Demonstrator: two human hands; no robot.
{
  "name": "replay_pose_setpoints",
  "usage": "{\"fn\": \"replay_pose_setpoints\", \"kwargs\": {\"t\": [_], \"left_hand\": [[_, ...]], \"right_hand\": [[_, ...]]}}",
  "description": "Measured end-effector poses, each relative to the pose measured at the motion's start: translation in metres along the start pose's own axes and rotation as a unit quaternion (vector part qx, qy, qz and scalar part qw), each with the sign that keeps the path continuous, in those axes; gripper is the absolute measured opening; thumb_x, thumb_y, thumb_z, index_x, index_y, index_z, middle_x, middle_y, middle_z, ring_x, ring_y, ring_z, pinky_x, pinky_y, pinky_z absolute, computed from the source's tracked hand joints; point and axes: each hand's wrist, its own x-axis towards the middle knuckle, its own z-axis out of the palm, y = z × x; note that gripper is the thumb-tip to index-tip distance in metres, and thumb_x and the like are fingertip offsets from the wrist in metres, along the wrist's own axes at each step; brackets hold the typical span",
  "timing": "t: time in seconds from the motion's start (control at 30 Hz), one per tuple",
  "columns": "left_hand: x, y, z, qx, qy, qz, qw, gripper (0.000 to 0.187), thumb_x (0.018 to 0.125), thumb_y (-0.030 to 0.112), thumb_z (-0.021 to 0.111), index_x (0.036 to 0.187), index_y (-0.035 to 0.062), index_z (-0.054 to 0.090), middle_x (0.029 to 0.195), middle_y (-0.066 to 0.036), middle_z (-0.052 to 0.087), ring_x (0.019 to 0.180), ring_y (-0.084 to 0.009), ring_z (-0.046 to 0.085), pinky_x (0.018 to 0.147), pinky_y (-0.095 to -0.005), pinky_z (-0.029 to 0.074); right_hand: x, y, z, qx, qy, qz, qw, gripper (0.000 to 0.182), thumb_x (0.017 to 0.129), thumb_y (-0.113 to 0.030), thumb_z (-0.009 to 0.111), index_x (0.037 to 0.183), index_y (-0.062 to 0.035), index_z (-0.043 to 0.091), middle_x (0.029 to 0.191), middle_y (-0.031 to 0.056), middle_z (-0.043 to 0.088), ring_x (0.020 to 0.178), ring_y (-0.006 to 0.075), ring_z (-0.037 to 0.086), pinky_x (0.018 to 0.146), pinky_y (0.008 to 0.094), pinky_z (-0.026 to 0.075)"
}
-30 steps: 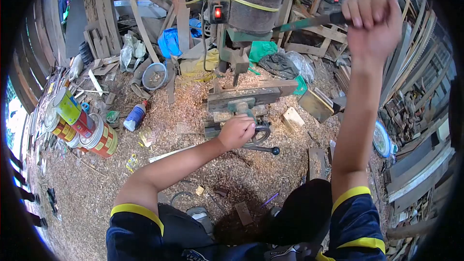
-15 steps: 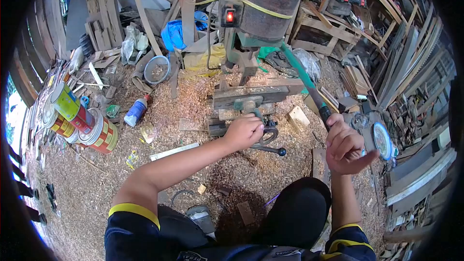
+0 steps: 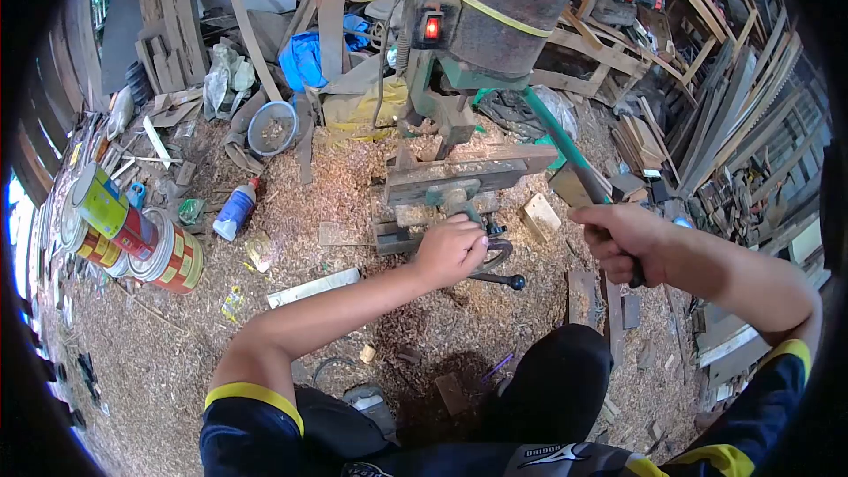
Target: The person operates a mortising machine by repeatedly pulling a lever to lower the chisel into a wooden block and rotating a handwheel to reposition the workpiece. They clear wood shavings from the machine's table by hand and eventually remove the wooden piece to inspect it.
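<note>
And down it has come: over the last second the long green lever [image 3: 561, 143] has swung from up high to low on my right, and since the last frame my right forearm has turned outward while the left has barely shifted. From my end of the feed, my right hand [image 3: 638, 238] is curled round the lever's dark grip, thumb side towards the machine [image 3: 508, 13]. My left hand [image 3: 452, 252] sits folded at the front of the clamp [image 3: 452, 187]; the fingertips are hidden, so I can't tell whether it grips or merely rests.

The timber [image 3: 530, 155] lies crosswise in the clamp, right below the machine's head, with wood shavings [image 3: 340, 185] all around. The switch [image 3: 432, 28] glows red. I'd call this the downstroke of a cut, though how deep the tool goes, I can't see. What the next move calls for, I judge, is even pressure on the lever, timber kept steady, left fingers well away from the cutting end.
</note>
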Motion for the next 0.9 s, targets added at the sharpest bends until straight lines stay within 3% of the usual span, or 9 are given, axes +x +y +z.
{"fn": "replay_pose_setpoints", "kwargs": {"t": [0.03,0.27,0.3,0.4,0.43,0.57,0.67,0.77,0.9], "left_hand": [[0.0,0.0,0.0,0.002,0.006,0.003,1.0,0.023,0.096,0.012,0.056,0.076,0.0009,0.059,0.073,-0.014,0.057,0.072,-0.0353,0.056,0.065,-0.0482,0.046],[0.005,-0.002,0.0,-0.028,0.008,-0.009,1.0,0.028,0.096,0.014,0.055,0.071,0.0021,0.051,0.07,-0.014,0.052,0.069,-0.035,0.053,0.063,-0.0476,0.044],[0.004,-0.002,0.0,-0.029,0.013,-0.012,0.999,0.03,0.096,0.015,0.055,0.07,0.0023,0.049,0.069,-0.014,0.051,0.068,-0.0349,0.052,0.062,-0.0474,0.043],[0.004,-0.001,0.003,-0.043,0.025,-0.013,0.999,0.031,0.097,0.016,0.054,0.069,0.0027,0.048,0.068,-0.014,0.049,0.067,-0.0345,0.05,0.062,-0.047,0.042],[0.003,-0.002,0.003,-0.049,0.032,-0.011,0.998,0.032,0.097,0.016,0.054,0.069,0.0027,0.048,0.068,-0.014,0.049,0.067,-0.0343,0.05,0.061,-0.0468,0.042],[0.003,-0.002,0.004,-0.061,0.038,-0.012,0.997,0.033,0.098,0.017,0.054,0.069,0.0031,0.049,0.068,-0.013,0.049,0.067,-0.035,0.05,0.062,-0.0469,0.042],[0.004,0.0,0.002,-0.057,0.04,-0.001,0.998,0.034,0.1,0.019,0.053,0.071,0.0029,0.05,0.069,-0.014,0.05,0.068,-0.0357,0.051,0.063,-0.0473,0.042],[0.004,-0.004,0.002,-0.055,0.018,0.014,0.998,0.034,0.101,0.02,0.051,0.073,0.0021,0.053,0.074,-0.015,0.053,0.073,-0.0367,0.053,0.066,-0.0483,0.044],[0.004,-0.005,0.003,-0.038,0.005,0.009,0.999,0.03,0.099,0.019,0.051,0.075,0.0016,0.054,0.075,-0.016,0.055,0.075,-0.0381,0.054,0.068,-0.049,0.046]], "right_hand": [[0.008,-0.002,-0.001,0.003,0.005,0.035,0.999,0.046,0.101,-0.028,0.065,0.066,-0.0182,0.037,0.049,-0.0035,0.034,0.037,0.0121,0.035,0.039,0.0322,0.024],[0.048,0.043,0.029,0.001,0.117,-0.077,0.99,0.039,0.1,-0.032,0.064,0.072,-0.0151,0.042,0.053,-0.0022,0.037,0.035,0.0138,0.033,0.036,0.0329,0.024],[0.053,0.046,0.024,0.0,0.062,-0.107,0.992,0.047,0.102,-0.052,0.057,0.078,-0.012,0.049,0.059,0.0025,0.047,0.043,0.0187,0.047,0.042,0.0342,0.037],[0.073,0.063,0.028,0.172,0.113,-0.11,0.973,0.065,0.103,-0.07,0.041,0.084,-0.0102,0.057,0.071,0.0069,0.059,0.063,0.0225,0.063,0.055,0.0432,0.048],[0.08,0.068,0.023,0.158,0.081,-0.098,0.979,0.076,0.101,-0.079,0.029,0.089,-0.0103,0.059,0.079,0.0087,0.064,0.082,0.0246,0.069,0.075,0.0437,0.052],[0.13,0.094,0.046,0.114,0.139,-0.168,0.969,0.071,0.106,-0.073,0.027,0.1,-0.0098,0.06,0.087,0.0099,0.067,0.093,0.0246,0.068,0.094,0.0396,0.047],[0.234,0.139,0.066,0.037,0.193,-0.35,0.916,0.06,0.113,-0.057,0.03,0.111,-0.0057,0.061,0.099,0.0068,0.063,0.092,0.0201,0.061,0.089,0.0392,0.048],[0.281,0.157,0.065,0.179,0.088,-0.361,0.911,0.058,0.114,-0.053,0.029,0.111,-0.0052,0.061,0.098,0.0067,0.063,0.091,0.0189,0.059,0.089,0.0361,0.047],[0.267,0.148,0.068,0.182,0.09,-0.334,0.921,0.055,0.114,-0.051,0.03,0.113,-0.0061,0.062,0.097,0.0051,0.061,0.091,0.0165,0.057,0.089,0.0336,0.047]]}}
